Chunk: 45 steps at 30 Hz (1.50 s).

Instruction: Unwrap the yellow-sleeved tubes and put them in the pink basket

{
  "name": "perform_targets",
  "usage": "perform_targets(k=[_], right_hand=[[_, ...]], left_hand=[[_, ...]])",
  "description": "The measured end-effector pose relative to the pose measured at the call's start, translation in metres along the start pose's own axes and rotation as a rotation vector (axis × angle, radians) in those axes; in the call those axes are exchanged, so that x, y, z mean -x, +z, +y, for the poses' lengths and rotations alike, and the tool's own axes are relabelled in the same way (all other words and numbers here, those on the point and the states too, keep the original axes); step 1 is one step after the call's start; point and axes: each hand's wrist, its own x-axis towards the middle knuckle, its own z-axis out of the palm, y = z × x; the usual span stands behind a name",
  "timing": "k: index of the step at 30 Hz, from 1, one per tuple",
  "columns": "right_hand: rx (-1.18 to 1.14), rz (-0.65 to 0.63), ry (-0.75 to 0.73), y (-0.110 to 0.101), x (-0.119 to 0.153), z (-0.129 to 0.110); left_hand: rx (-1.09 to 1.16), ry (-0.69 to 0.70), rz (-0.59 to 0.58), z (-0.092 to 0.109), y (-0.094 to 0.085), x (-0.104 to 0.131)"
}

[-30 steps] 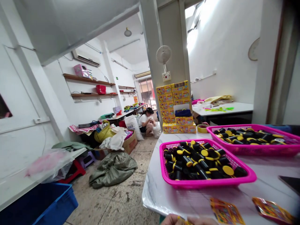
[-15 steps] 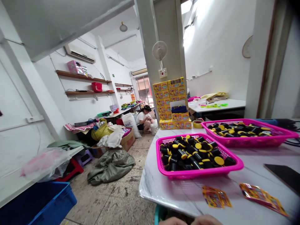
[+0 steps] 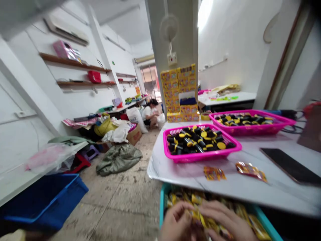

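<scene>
At the bottom, my left hand (image 3: 177, 221) is curled, thumb and forefinger closed on a yellow-and-black wrapped packet (image 3: 202, 221). Across from it, my right hand (image 3: 227, 219) lies with its fingers stretched over the same packet, touching it. Motion blur hides the exact grip. Both hands are over a teal basket (image 3: 163, 197) filled with yellow packets. Above on the marble-patterned table (image 3: 180, 174) lie two small groups of orange printed sachets (image 3: 214, 173). Behind them sits a pink basket (image 3: 200, 156) of black tubs with yellow caps.
A second pink basket (image 3: 250, 130) of similar tubs stands further back. A dark phone (image 3: 288, 164) lies on the right. Yellow printed boxes (image 3: 170, 87) are stacked by the pillar. A blue crate (image 3: 62, 201) and crumpled green cloth (image 3: 119, 159) are on the left; a person (image 3: 149, 115) crouches beyond.
The view has tipped downward, so the teal basket and more of both hands now show. A brownish-red thing has appeared at the right edge.
</scene>
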Motion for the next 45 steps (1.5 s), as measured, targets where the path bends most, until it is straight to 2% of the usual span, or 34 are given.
perform_targets(k=[3, 6, 9, 11, 14, 16, 18, 19, 22, 25, 28, 31, 34, 36, 38, 41, 45], right_hand=[[0.024, 0.079, 0.001, -0.003, 0.008, -0.013], [0.028, 0.112, 0.083, -0.008, 0.017, -0.026], [0.015, 0.110, 0.099, -0.015, 0.026, -0.037], [-0.008, 0.123, 0.108, -0.017, 0.031, -0.040], [-0.123, 0.184, 0.257, -0.011, 0.035, -0.035], [-0.254, 0.217, 0.418, -0.004, 0.035, -0.028], [-0.341, 0.206, 0.524, -0.001, 0.033, -0.022], [-0.343, 0.184, 0.530, 0.000, 0.031, -0.019], [-0.250, 0.090, 0.447, 0.001, 0.028, -0.014], [-0.269, 0.059, 0.436, 0.009, 0.029, -0.010], [-0.430, 0.089, 0.623, 0.023, 0.033, -0.006], [-0.605, 0.002, 0.765, 0.025, 0.034, -0.004], [-0.645, -0.131, 0.660, 0.010, 0.028, -0.003], [-0.609, -0.165, 0.553, 0.001, 0.023, -0.003], [-0.593, -0.126, 0.516, -0.002, 0.021, -0.003], [-0.617, -0.052, 0.545, 0.001, 0.023, -0.005], [-0.592, -0.170, 0.503, 0.003, 0.027, -0.011]], left_hand=[[-0.119, 0.045, 0.025, 0.012, 0.011, 0.024], [-0.202, 0.118, -0.042, 0.021, 0.019, 0.035], [-0.291, 0.151, -0.109, 0.020, 0.027, 0.042], [-0.417, 0.261, -0.133, 0.017, 0.031, 0.044], [-0.644, 0.497, -0.131, 0.014, 0.033, 0.037], [-0.697, 0.548, -0.136, 0.012, 0.031, 0.028], [-0.631, 0.470, -0.150, 0.009, 0.025, 0.020], [-0.567, 0.401, -0.159, 0.007, 0.022, 0.017], [-0.351, 0.214, -0.151, -0.001, 0.013, 0.015], [-0.285, 0.119, -0.109, -0.008, 0.008, 0.016], [-0.304, 0.054, -0.074, -0.013, 0.005, 0.016], [-0.279, -0.033, -0.104, -0.013, 0.004, 0.016], [-0.219, -0.178, -0.185, -0.010, 0.005, 0.018], [-0.160, -0.270, -0.225, -0.006, 0.009, 0.020], [-0.084, -0.305, -0.216, -0.003, 0.014, 0.021], [0.036, -0.269, -0.149, -0.002, 0.019, 0.022], [-0.009, -0.223, -0.031, -0.011, 0.024, 0.019]])
